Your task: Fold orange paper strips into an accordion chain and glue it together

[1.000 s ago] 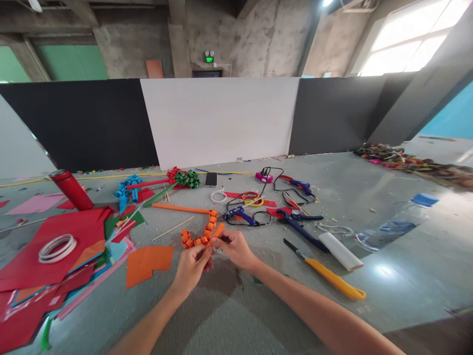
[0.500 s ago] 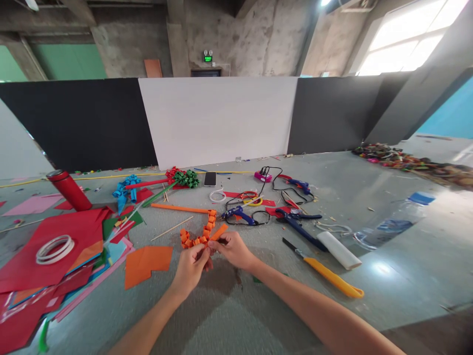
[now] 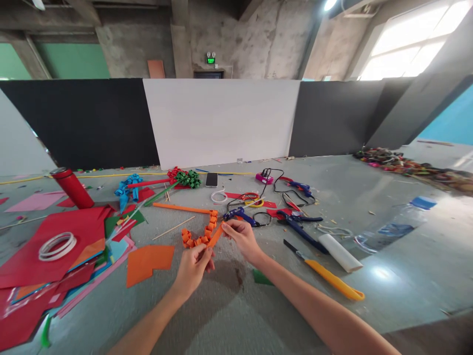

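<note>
"On the floor (image 3: 229,320) in front of the person, what's different now?"

"The right hand (image 3: 242,239) has slid outward along the orange strip (image 3: 215,236). Half a second ago its tip stuck out past those fingers; now they pinch near that upper end."

"And the left hand (image 3: 192,264)?"

"Hardly moved. Its thumb and fingers pinch the lower end, so the strip slants between the two hands, looking fairly straight."

"Meaning what?"

"I'd judge it is being drawn out or smoothed along its length, with both ends under control."

"Is it joined to the curled orange chain (image 3: 211,223)?"

"I can't tell. The chain lies just beyond the left hand, and the fingers hide the strip's lower end. Orange paper (image 3: 150,261) lies to the left, and a blue glue gun (image 3: 238,214) sits just beyond the right hand."
</note>
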`<state>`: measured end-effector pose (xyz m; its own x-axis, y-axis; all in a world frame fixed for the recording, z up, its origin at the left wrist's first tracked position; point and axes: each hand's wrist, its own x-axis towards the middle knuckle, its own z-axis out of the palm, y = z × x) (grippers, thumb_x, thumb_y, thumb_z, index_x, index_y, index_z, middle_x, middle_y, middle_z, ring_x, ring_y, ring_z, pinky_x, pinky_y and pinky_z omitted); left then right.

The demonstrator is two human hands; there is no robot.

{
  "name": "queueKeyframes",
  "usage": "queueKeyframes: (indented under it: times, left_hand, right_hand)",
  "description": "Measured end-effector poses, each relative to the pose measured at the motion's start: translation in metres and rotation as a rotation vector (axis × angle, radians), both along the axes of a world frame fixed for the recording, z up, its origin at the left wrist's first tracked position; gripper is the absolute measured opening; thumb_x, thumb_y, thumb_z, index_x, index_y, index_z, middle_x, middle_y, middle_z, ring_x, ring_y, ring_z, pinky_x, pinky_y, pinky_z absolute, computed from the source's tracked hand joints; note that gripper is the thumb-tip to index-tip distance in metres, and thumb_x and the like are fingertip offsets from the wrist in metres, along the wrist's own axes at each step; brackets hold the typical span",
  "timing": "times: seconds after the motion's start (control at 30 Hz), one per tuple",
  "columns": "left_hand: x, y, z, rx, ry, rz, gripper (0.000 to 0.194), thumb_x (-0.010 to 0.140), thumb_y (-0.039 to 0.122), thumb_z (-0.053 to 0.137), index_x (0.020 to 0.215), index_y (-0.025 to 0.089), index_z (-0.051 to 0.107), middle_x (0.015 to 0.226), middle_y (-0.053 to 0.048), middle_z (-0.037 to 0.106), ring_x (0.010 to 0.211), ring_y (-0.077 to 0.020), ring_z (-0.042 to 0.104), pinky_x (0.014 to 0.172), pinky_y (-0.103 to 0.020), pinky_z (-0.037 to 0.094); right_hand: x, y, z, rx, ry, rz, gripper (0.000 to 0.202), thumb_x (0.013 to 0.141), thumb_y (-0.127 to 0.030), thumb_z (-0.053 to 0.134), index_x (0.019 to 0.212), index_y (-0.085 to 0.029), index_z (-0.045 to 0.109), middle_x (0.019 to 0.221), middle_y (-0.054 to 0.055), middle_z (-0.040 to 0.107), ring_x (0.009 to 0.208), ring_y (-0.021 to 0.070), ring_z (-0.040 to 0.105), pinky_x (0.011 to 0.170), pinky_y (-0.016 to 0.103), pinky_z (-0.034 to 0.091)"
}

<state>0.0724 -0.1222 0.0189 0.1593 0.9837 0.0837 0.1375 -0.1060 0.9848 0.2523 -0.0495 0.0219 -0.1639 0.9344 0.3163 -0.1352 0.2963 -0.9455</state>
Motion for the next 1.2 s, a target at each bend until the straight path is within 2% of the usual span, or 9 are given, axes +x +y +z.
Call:
queueKeyframes:
  times: [0.27,0.4,0.5,0.6,0.7,0.8,0.93,1.1,1.2]
  left_hand:
    - [-0.002,0.003,-0.003,-0.005,-0.035,0.030,0.043,0.091,0.056,0.050,0.079,0.016,0.061,0.057,-0.001,0.062,0.051,-0.0131,0.055,0.051,-0.022,0.041]
    - [-0.001,0.001,-0.007,0.016,0.050,0.034,0.046,0.092,0.057,0.047,0.077,0.016,0.062,0.056,-0.001,0.062,0.050,-0.0141,0.055,0.050,-0.023,0.040]
    - [-0.011,0.003,-0.007,0.140,0.158,0.181,0.050,0.098,0.053,0.035,0.073,0.018,0.061,0.058,-0.003,0.062,0.052,-0.0152,0.055,0.053,-0.024,0.040]
    - [-0.033,0.015,-0.005,0.306,0.274,0.394,0.036,0.098,0.046,0.038,0.097,0.020,0.062,0.079,-0.005,0.070,0.071,-0.0192,0.064,0.068,-0.028,0.047]
    - [-0.056,0.033,-0.008,0.364,0.429,0.510,0.033,0.096,0.038,0.042,0.118,0.018,0.058,0.097,-0.009,0.071,0.086,-0.0232,0.065,0.080,-0.034,0.049]
    - [-0.064,0.045,-0.014,0.307,0.603,0.472,0.037,0.092,0.026,0.044,0.126,0.019,0.058,0.110,-0.011,0.070,0.101,-0.0256,0.063,0.094,-0.041,0.044]
    - [-0.057,0.046,-0.017,0.181,0.742,0.433,0.036,0.093,0.028,0.044,0.122,0.025,0.064,0.126,-0.009,0.067,0.125,-0.0328,0.051,0.102,-0.052,0.036]
    - [-0.051,0.041,-0.014,0.146,0.689,0.329,0.038,0.092,0.029,0.047,0.129,0.023,0.058,0.112,-0.008,0.072,0.110,-0.0274,0.061,0.098,-0.047,0.039]
    - [-0.050,0.040,-0.016,0.161,0.714,0.312,0.036,0.092,0.029,0.049,0.125,0.025,0.060,0.112,-0.006,0.072,0.109,-0.0272,0.061,0.097,-0.046,0.039]
  right_hand:
    - [-0.002,-0.002,-0.001,0.010,0.032,0.043,0.040,0.086,-0.050,0.065,0.065,-0.016,0.063,0.059,-0.001,0.055,0.054,0.0105,0.041,0.054,0.025,0.032]
    - [-0.006,-0.009,-0.002,0.047,-0.145,0.143,0.045,0.087,-0.054,0.063,0.063,-0.015,0.064,0.058,0.000,0.056,0.053,0.0103,0.042,0.053,0.024,0.033]
    - [-0.010,-0.014,-0.005,0.080,-0.255,0.096,0.050,0.089,-0.054,0.060,0.058,-0.015,0.065,0.054,0.000,0.055,0.052,0.0106,0.043,0.051,0.024,0.032]
    - [-0.012,-0.014,-0.008,0.081,-0.249,-0.002,0.051,0.088,-0.055,0.060,0.057,-0.016,0.066,0.052,0.000,0.053,0.050,0.0108,0.043,0.050,0.024,0.032]
    - [-0.013,-0.014,-0.009,0.100,-0.272,-0.022,0.047,0.086,-0.055,0.062,0.059,-0.017,0.069,0.051,-0.001,0.052,0.050,0.0112,0.043,0.050,0.024,0.032]
    - [-0.015,-0.014,-0.010,0.107,-0.290,-0.030,0.043,0.087,-0.052,0.063,0.062,-0.018,0.072,0.054,0.000,0.056,0.052,0.0119,0.047,0.050,0.024,0.034]
    - [-0.018,-0.015,-0.012,0.032,-0.232,-0.018,0.035,0.086,-0.047,0.065,0.068,-0.017,0.072,0.062,0.002,0.065,0.052,0.0120,0.051,0.050,0.023,0.038]
    - [-0.019,-0.012,-0.019,0.011,-0.130,0.015,0.030,0.086,-0.045,0.066,0.077,-0.017,0.072,0.066,0.002,0.067,0.058,0.0139,0.060,0.056,0.024,0.046]
    - [-0.019,-0.011,-0.022,0.014,-0.121,0.028,0.028,0.084,-0.044,0.068,0.089,-0.017,0.074,0.073,0.004,0.070,0.062,0.0154,0.063,0.059,0.026,0.049]
